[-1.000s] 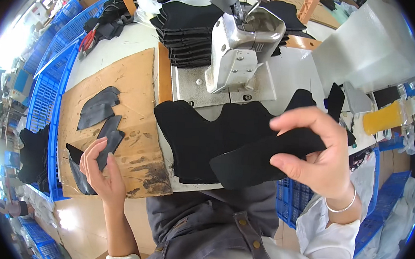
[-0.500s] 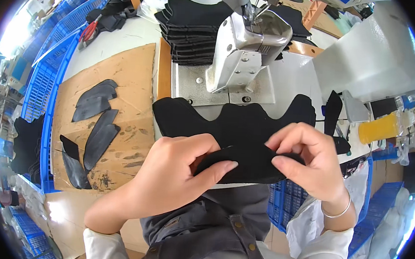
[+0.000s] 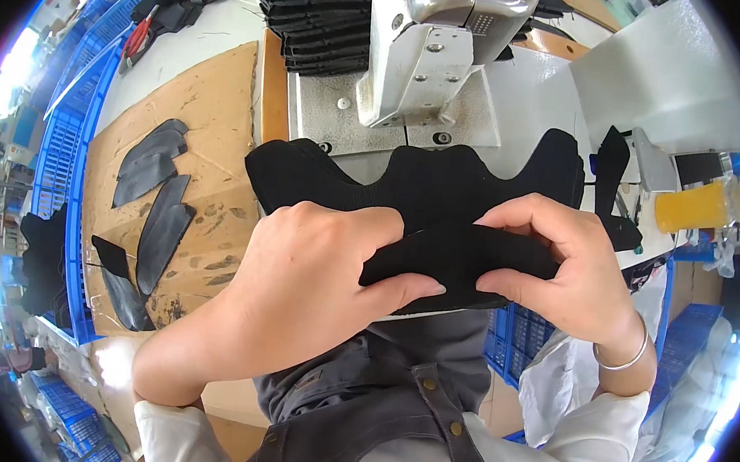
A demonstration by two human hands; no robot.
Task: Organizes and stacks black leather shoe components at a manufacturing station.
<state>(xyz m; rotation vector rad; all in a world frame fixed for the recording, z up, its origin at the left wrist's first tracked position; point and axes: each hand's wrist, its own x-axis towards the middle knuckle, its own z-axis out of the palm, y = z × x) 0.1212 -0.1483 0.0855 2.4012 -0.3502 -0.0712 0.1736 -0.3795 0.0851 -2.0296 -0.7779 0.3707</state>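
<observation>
A wide black fabric piece (image 3: 442,180) with a wavy far edge lies at the table's front, its near edge folded up in a curved flap. My left hand (image 3: 316,262) grips the left part of that flap, thumb along its near face. On the right part, my right hand (image 3: 564,275) holds the same piece between thumb and fingers. Some fingertips are hidden behind the cloth. Just beyond it stands the metal post of a sewing machine (image 3: 429,63) on a steel plate (image 3: 323,107).
Left lies a stained cardboard sheet (image 3: 223,126) with several dark cut pieces (image 3: 159,242). Stacked black pieces (image 3: 324,22) stand behind the plate. Red-handled scissors (image 3: 137,36) rest at the far left, beside a blue crate (image 3: 58,158). A yellow spool (image 3: 689,206) sits right.
The view has shifted, so the machine sits higher in the picture. My right thumb has slid along the flap, and the folded edge shows more openly between my hands.
</observation>
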